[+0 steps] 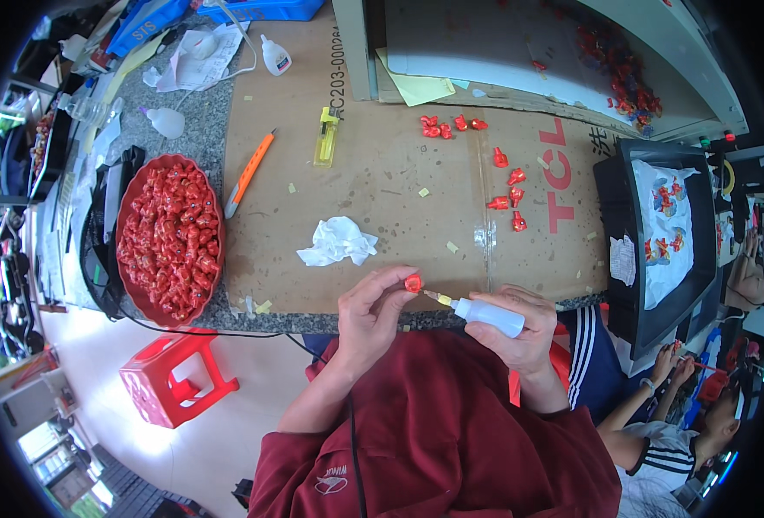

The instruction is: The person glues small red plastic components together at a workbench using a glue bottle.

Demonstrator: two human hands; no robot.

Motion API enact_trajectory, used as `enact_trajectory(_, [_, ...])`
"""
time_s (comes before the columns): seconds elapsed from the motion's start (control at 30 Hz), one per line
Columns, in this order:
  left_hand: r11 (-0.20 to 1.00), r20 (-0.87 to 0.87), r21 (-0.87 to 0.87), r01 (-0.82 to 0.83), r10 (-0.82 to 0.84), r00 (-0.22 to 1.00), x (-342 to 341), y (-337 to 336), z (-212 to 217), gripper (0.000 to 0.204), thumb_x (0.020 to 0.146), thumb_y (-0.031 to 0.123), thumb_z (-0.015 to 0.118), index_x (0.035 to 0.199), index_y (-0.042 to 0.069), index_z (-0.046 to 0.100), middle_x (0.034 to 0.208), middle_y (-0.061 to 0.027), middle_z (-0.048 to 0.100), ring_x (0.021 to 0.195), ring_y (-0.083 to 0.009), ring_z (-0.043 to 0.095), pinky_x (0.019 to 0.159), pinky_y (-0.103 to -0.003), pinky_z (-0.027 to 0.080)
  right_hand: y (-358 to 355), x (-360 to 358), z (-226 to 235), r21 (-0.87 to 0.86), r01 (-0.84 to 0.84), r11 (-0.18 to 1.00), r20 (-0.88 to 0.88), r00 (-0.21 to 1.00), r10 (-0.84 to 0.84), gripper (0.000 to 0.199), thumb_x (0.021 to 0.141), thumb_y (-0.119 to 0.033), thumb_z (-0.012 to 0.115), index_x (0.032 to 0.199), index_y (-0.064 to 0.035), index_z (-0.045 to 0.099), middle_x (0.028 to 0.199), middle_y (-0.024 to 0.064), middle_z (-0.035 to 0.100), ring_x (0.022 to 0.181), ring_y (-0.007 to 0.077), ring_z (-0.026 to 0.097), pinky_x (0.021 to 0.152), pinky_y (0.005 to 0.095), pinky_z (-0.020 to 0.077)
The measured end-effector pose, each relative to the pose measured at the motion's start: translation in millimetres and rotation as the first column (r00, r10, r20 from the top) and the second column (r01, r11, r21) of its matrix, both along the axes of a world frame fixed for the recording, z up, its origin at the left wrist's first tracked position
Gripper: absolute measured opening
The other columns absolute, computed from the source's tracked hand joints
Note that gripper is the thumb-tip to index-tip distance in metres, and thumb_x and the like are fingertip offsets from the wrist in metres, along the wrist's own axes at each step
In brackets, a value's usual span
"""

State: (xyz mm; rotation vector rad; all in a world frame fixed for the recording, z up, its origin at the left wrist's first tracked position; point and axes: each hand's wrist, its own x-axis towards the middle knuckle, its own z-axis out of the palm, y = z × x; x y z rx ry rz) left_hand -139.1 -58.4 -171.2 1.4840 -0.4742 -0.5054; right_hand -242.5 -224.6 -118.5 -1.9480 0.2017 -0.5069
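Note:
Between thumb and fingertips, my left hand [373, 312] pinches a small red plastic part [413, 283] just above the table's front edge. My right hand [524, 328] grips a white squeeze bottle [496, 318] with a yellowish needle tip. That tip points left at the red part and is close to it; whether they touch I cannot tell. A crumpled white tissue [337, 241] lies on the cardboard beyond my left hand. Farther off, several loose red parts [516, 197] form a short column, and a small cluster of red parts [436, 128] sits behind them.
A red bowl [123, 220] heaped with red parts stands left. An orange cutter [250, 173], a yellow lighter [325, 138] and a small white bottle [275, 55] rest on the cardboard [399, 198]. At right is a black tray [619, 194]; a co-worker [658, 440] sits beyond. A red stool [170, 380] stands below.

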Motion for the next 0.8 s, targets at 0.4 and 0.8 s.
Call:
enact_trajectory(0.4, [0.998, 0.072, 0.054, -0.022, 0.018, 0.997, -0.3, 0.5, 5.9, 0.025, 0.080, -0.007, 0.058, 0.103, 0.000, 0.062, 0.092, -0.0094, 0.063, 0.078, -0.0132, 0.061, 0.067, -0.022, 0.049, -1.6, -2.7, -3.0, 0.018, 0.029, 0.999, -0.010, 1.000, -0.029, 0.033, 0.060, -0.005, 0.079, 0.090, 0.0035, 0.067, 0.070, 0.0083, 0.065, 0.052, 0.0144, 0.053, 0.048, 0.0251, 0.0414])
enact_trajectory(0.8, [0.995, 0.166, 0.102, -0.013, -0.004, 0.986, 0.4, -1.7, 10.7, 0.025, 0.079, -0.005, 0.059, 0.103, 0.001, 0.063, 0.092, -0.0116, 0.064, 0.076, -0.0167, 0.062, 0.065, -0.024, 0.050, -2.5, -2.4, -2.2, 0.016, 0.039, 0.999, -0.009, 0.999, -0.039, 0.034, 0.060, -0.005, 0.079, 0.090, 0.0044, 0.066, 0.069, 0.0085, 0.064, 0.052, 0.0149, 0.052, 0.048, 0.0251, 0.0407])
